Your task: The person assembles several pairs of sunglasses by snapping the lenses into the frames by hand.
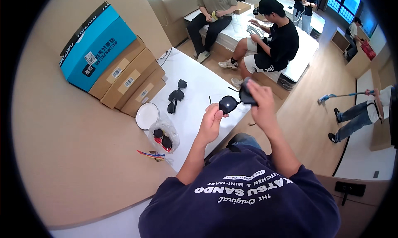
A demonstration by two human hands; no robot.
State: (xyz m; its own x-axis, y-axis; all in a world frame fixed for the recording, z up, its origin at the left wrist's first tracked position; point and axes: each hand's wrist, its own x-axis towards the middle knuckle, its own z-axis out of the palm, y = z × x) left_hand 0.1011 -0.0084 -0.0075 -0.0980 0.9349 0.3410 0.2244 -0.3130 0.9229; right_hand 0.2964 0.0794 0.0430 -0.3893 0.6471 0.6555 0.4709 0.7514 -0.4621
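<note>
Above the table edge I hold a pair of black sunglasses [227,104] with round dark lenses. My left hand [210,121] pinches the frame beside the left lens. At the other lens, my right hand [262,103] is closed round a dark piece that looks like a cloth [246,92], pressed against the lens. That lens is mostly covered. More black sunglasses [177,95] lie on the white table [192,68], left of my hands. Nearer to me, a clear plastic bag [174,132] holds dark round-lensed items and something red.
A white round plate [147,116] stands by stacked brown cartons [137,78] and a blue box [99,51] on the left. Thin coloured cords [150,155] lie near the bag. Beyond, people sit on mattresses; one person [356,117] at right holds a mop [344,95].
</note>
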